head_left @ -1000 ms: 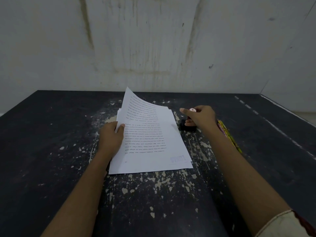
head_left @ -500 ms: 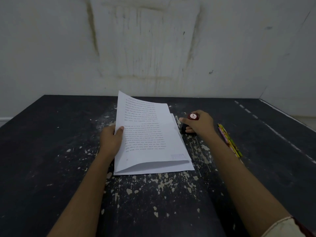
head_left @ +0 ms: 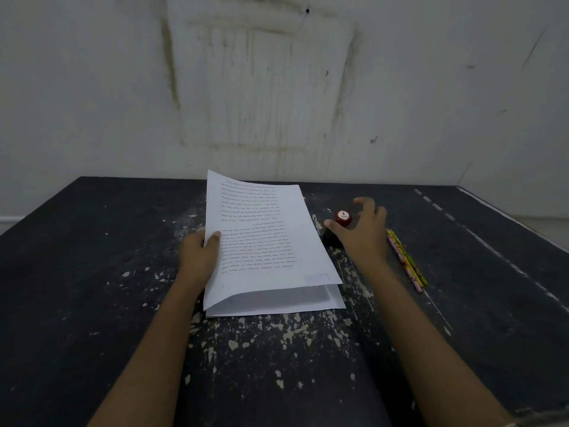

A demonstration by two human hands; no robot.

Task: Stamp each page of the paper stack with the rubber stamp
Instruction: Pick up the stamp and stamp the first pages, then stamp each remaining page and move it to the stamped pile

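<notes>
1. The paper stack (head_left: 277, 303) lies on the dark, paint-chipped table (head_left: 92, 272), near its middle, with the printed text upside down to the person.
2. The left hand (head_left: 200, 257) grips the top page (head_left: 261, 235) at its left edge. The thumb lies on the printed face and the fingers are tucked beneath, out of sight.
3. This page is lifted along its left and near sides, so a gap opens between it and the sheets below. A faint blue stamp mark (head_left: 317, 277) shows at its near right corner.
4. The rubber stamp (head_left: 342, 217), its red knob labelled "TOP", stands upright just beside the right edge of the stack.
5. The right hand (head_left: 363, 235) hovers around the stamp with its fingers (head_left: 361, 202) spread and loosely curved, not closed on the knob. The thumb tip sits close to the knob's left side; I cannot tell whether it touches.
6. Several coloured pencils (head_left: 406, 260) lie together on the table, right of the right wrist.
7. A stained pale wall (head_left: 277, 87) rises behind the table.
</notes>
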